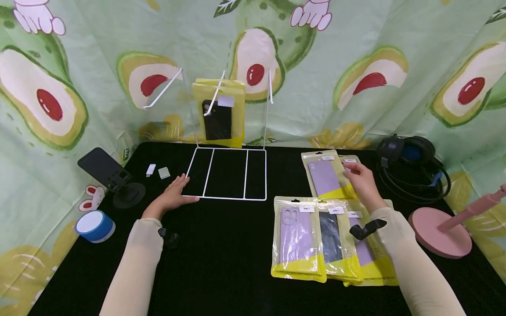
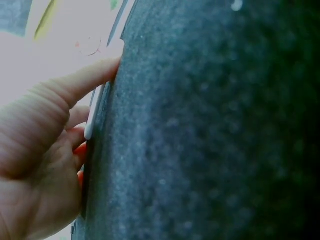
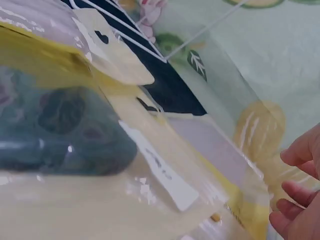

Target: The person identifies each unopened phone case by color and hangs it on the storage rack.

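One spread-out left hand point(image 1: 169, 195) of mine is touching the white wire rack point(image 1: 246, 175); my right hand point(image 1: 363, 182), holding nothing, is hovering by some phone-case bags point(image 1: 324, 175).

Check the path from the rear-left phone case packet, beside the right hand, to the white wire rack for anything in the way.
Nothing visible: in the head view, only black tabletop separates the rear-left packet from the white wire rack. The left hand is at the rack's front left corner, off that path.
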Demonstrator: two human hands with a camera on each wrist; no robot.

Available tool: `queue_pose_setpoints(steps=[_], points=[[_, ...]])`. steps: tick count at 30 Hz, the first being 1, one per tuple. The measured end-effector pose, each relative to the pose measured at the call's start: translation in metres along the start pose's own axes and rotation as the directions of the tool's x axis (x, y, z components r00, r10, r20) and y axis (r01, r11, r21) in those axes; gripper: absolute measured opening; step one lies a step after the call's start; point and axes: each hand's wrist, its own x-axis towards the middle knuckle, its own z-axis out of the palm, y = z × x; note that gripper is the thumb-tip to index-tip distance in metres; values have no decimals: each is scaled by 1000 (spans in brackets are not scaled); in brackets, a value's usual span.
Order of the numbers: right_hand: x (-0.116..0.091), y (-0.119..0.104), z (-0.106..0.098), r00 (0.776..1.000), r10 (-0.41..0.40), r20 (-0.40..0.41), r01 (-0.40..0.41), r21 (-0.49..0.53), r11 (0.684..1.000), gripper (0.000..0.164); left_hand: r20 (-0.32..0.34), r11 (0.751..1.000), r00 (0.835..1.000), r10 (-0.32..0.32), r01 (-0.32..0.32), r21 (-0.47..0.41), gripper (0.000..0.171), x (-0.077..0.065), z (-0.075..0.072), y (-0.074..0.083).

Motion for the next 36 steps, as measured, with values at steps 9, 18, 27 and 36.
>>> queue_pose_setpoints(steps=[9,18,27,36], points=[[3,11,0,998,62,33,-62,0,998,42,3,1000,1000,-6,6,-6,98,0,3,0],[6,18,4,995,2,102,12,-138,990,36,-17,1000,1000,9,-9,0,96,-1,5,1],[4,17,12,999,36,-3,-36,-98,995,37,-4,1000,1000,3,-4,-10,99,-1,2,-3],[-6,-5,12,973,-19,-231,69,209,975,20,0,1000,1000,-2,2,-21,98,-2,1,0]])
